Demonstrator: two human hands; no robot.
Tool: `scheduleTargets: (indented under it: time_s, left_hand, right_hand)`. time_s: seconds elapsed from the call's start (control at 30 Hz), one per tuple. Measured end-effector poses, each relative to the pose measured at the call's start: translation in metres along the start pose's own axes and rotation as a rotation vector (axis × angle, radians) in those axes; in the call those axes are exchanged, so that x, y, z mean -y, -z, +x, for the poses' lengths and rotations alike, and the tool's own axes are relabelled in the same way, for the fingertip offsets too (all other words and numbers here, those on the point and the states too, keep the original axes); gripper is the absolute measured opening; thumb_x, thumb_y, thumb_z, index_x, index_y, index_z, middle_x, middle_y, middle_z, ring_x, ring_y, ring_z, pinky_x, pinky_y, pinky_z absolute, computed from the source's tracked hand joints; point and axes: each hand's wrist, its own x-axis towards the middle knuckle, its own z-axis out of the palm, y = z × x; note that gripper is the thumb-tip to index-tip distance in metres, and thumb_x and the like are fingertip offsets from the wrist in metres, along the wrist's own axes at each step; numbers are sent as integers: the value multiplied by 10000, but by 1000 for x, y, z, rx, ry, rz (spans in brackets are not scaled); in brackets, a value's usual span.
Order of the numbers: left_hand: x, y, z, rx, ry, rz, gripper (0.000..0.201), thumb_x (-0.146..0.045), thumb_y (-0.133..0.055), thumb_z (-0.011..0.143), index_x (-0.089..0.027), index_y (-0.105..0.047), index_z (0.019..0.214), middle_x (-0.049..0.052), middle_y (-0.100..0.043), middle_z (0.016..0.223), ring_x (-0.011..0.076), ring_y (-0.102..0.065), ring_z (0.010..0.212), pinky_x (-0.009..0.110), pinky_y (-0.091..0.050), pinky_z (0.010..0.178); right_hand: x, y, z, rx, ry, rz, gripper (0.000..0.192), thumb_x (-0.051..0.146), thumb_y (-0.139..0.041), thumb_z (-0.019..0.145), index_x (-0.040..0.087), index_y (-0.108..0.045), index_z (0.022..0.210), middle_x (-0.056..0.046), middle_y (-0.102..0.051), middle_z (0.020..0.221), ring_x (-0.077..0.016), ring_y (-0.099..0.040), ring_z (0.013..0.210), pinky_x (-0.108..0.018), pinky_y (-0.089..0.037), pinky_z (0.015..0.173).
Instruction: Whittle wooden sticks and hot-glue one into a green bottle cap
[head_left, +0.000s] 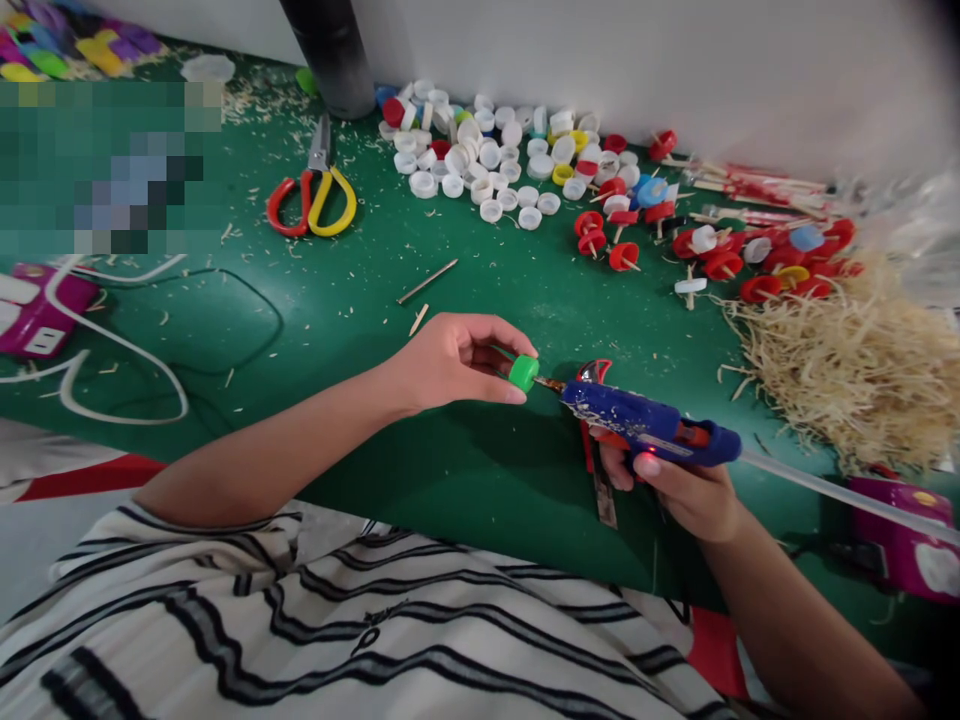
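Your left hand (450,362) pinches a green bottle cap (523,373) between thumb and fingers, just above the green tabletop (420,470). Your right hand (686,490) has its fingers wrapped around the grip of a blue glue gun (649,425), whose nozzle touches the cap's side. Farther back lie a heap of white caps (480,150), red caps on sticks (720,250), yellow-and-red scissors (313,195) and a pile of wood shavings (847,370).
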Motion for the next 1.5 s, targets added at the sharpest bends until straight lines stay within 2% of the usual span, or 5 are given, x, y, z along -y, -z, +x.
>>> scheduleTargets:
  time_s: [0.1,0.23,0.4,0.67,1.5]
  left_hand:
    - [1,0,1,-10,-2,4,445,-132,-1002,594,-140,-781,980,32,-796,936,117,-744,829,247,-662,773]
    - [1,-2,1,-32,-7,13,441,-110,-996,582,-139,-787,969,26,-792,939,108,-741,826,227,-654,757]
    - [-2,-4,-1,-54,-14,28,435,-117,-1004,580,-139,-793,960,18,-788,930,101,-744,831,215,-652,768]
    - [0,-3,-1,-54,-20,64,448,-152,-1010,584,-142,-797,978,48,-805,951,127,-747,850,268,-662,803]
    - [0,-5,-1,-56,6,4,434,-104,-1001,566,-129,-798,949,31,-789,890,123,-750,796,242,-661,732]
  right_hand:
    - [5,-2,3,4,6,-31,318,430,-631,1037,205,-723,833,-41,-631,699,-188,-603,660,-344,-482,621]
    - [9,-5,4,-42,7,-16,223,400,-658,1029,211,-773,1001,-20,-641,687,-173,-594,620,-328,-483,595]
    - [5,-5,-1,-76,16,-58,277,403,-662,1028,206,-740,849,-37,-644,689,-188,-632,648,-325,-490,579]
    - [-3,1,-7,-64,-25,-86,259,426,-649,1039,224,-740,905,-33,-635,731,-194,-617,683,-331,-484,594]
    - [1,1,-5,-33,11,-118,259,423,-644,1046,218,-716,905,-19,-632,750,-158,-607,658,-291,-515,596]
